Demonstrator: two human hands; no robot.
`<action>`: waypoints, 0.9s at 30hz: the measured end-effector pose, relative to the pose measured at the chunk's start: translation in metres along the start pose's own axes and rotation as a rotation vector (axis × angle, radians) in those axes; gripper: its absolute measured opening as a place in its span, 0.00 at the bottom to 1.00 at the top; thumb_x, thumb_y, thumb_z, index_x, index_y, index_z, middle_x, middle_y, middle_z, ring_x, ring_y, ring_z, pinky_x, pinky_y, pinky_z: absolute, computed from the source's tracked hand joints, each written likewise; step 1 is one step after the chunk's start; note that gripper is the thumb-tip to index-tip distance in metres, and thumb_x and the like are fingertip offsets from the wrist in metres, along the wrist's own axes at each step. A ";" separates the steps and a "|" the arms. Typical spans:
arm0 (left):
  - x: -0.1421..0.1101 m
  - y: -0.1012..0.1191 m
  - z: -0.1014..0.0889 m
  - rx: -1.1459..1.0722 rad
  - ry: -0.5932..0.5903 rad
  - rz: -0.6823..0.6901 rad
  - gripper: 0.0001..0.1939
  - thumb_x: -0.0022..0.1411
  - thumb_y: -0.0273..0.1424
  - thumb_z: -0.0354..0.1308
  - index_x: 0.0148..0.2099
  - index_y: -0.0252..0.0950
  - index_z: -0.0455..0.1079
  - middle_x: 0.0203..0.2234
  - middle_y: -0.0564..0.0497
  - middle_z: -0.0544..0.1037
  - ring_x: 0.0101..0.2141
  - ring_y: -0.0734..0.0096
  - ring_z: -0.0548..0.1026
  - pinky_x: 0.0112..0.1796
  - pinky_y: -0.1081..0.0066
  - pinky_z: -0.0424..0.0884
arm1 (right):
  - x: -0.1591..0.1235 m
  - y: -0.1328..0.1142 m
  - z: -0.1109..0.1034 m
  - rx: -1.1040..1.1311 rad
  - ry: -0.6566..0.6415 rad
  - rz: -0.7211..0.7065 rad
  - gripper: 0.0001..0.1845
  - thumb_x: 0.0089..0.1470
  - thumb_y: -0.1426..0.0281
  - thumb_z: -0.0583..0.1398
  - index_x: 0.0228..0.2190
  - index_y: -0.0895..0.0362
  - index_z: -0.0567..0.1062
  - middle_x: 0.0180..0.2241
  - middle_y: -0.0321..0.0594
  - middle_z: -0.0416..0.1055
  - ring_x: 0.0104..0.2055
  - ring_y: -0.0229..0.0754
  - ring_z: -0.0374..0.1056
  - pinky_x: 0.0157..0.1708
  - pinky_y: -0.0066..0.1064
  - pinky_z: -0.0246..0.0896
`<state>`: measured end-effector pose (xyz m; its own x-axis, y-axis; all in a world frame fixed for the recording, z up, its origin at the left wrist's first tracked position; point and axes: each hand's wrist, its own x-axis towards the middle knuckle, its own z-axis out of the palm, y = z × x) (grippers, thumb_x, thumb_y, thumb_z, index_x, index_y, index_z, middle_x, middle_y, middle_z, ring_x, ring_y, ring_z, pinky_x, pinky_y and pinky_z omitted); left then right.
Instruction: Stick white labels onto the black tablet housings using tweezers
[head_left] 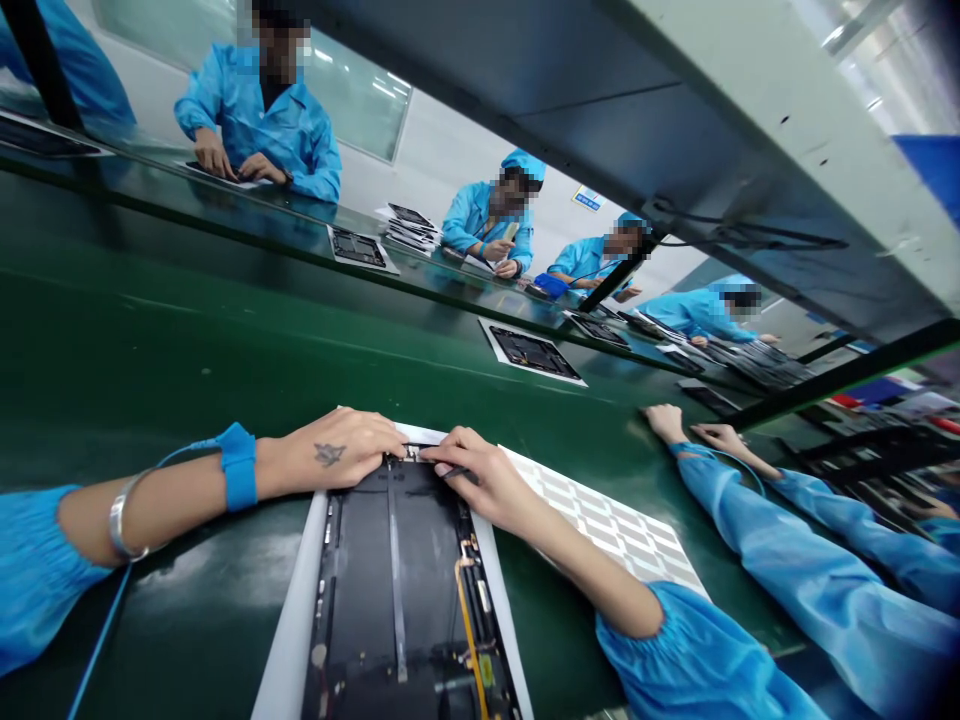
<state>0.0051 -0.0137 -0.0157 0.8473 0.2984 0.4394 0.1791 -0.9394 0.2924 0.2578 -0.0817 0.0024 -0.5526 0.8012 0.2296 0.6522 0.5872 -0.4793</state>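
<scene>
An opened tablet chassis (405, 590) with dark internals, a white frame and a yellow cable lies on the green table in front of me. My left hand (341, 452), with a blue wrist strap and a bangle, rests on the chassis's top edge, fingers curled down onto it. My right hand (480, 475) presses on the same top edge beside it and pinches a thin dark tool (456, 471). The fingertips of both hands almost meet at a small part there. A white sheet of small stickers (615, 525) lies under my right forearm.
A co-worker's blue-sleeved arms (757, 500) rest on the table at my right. Other opened tablets (534, 352) lie on the green belt. Several people in blue coats work along the far side. A grey overhead shelf (675, 130) spans the upper right.
</scene>
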 end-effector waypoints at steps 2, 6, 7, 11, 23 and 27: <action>0.000 0.001 -0.001 -0.001 -0.014 -0.005 0.19 0.64 0.18 0.47 0.49 0.34 0.76 0.47 0.47 0.81 0.49 0.61 0.77 0.50 0.64 0.73 | 0.002 -0.001 -0.001 -0.024 -0.013 -0.034 0.17 0.62 0.78 0.55 0.48 0.53 0.77 0.37 0.43 0.70 0.41 0.45 0.65 0.42 0.36 0.63; 0.000 0.000 -0.001 -0.005 -0.027 -0.013 0.18 0.64 0.18 0.48 0.49 0.35 0.76 0.47 0.47 0.80 0.50 0.61 0.76 0.50 0.64 0.73 | -0.001 0.003 -0.009 -0.148 -0.019 -0.018 0.14 0.57 0.83 0.55 0.37 0.57 0.77 0.35 0.43 0.70 0.39 0.46 0.64 0.39 0.36 0.61; 0.000 -0.001 -0.001 -0.007 -0.028 -0.012 0.19 0.64 0.18 0.47 0.48 0.35 0.76 0.47 0.48 0.80 0.50 0.61 0.76 0.50 0.64 0.73 | -0.002 0.005 -0.011 -0.171 -0.018 -0.005 0.14 0.56 0.84 0.55 0.34 0.57 0.76 0.34 0.43 0.70 0.39 0.46 0.64 0.39 0.36 0.60; 0.000 -0.005 0.001 -0.037 -0.027 -0.009 0.19 0.67 0.20 0.46 0.49 0.37 0.76 0.47 0.49 0.80 0.50 0.63 0.75 0.49 0.66 0.72 | -0.010 0.012 -0.014 -0.146 0.059 0.020 0.13 0.57 0.82 0.54 0.32 0.56 0.76 0.34 0.42 0.71 0.39 0.45 0.66 0.39 0.35 0.61; -0.002 -0.007 -0.004 0.186 -0.063 -0.312 0.20 0.75 0.37 0.40 0.61 0.36 0.64 0.53 0.42 0.72 0.52 0.57 0.69 0.53 0.58 0.68 | -0.011 0.027 -0.027 -0.092 0.466 0.147 0.11 0.60 0.76 0.56 0.34 0.55 0.79 0.33 0.42 0.72 0.38 0.44 0.70 0.38 0.34 0.65; 0.010 0.005 -0.016 0.260 -0.178 -0.278 0.18 0.75 0.39 0.38 0.44 0.37 0.66 0.37 0.47 0.73 0.37 0.62 0.71 0.47 0.60 0.69 | -0.008 0.023 -0.026 -0.123 0.480 0.092 0.12 0.59 0.79 0.57 0.33 0.55 0.78 0.33 0.41 0.73 0.39 0.43 0.70 0.38 0.33 0.65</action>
<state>0.0069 -0.0126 0.0040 0.8180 0.5341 0.2136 0.5141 -0.8454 0.1449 0.2911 -0.0714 0.0117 -0.2073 0.7961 0.5686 0.7593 0.4974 -0.4196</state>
